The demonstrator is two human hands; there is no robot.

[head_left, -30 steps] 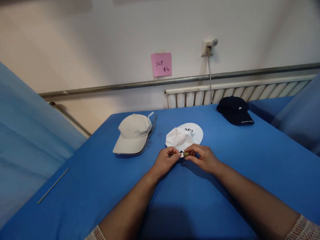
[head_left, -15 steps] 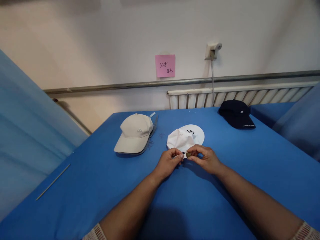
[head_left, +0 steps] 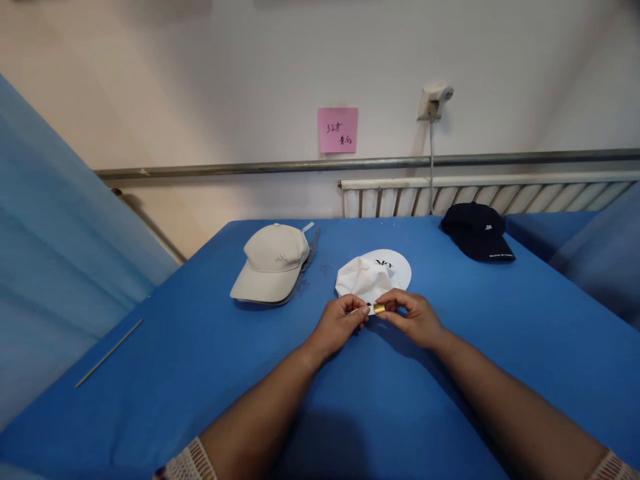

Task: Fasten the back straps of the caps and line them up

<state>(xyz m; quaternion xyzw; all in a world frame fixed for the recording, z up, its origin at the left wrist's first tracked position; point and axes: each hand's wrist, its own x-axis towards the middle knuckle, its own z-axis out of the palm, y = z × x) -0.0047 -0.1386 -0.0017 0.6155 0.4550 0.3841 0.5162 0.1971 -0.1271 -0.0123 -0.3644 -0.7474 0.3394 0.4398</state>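
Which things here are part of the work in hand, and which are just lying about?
In use:
- white cap
- gold-coloured buckle, at the right hand's fingertips
- left hand, on the strap

Lying about:
- beige cap
- navy cap
- thin stick

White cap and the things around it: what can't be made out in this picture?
All in the head view:
Strap of the white cap: partly hidden by the left hand.
Gold clasp: one end covered by the right hand; details too small.
Gray item: mostly hidden under the beige cap.
Pink note: lower writing too small.
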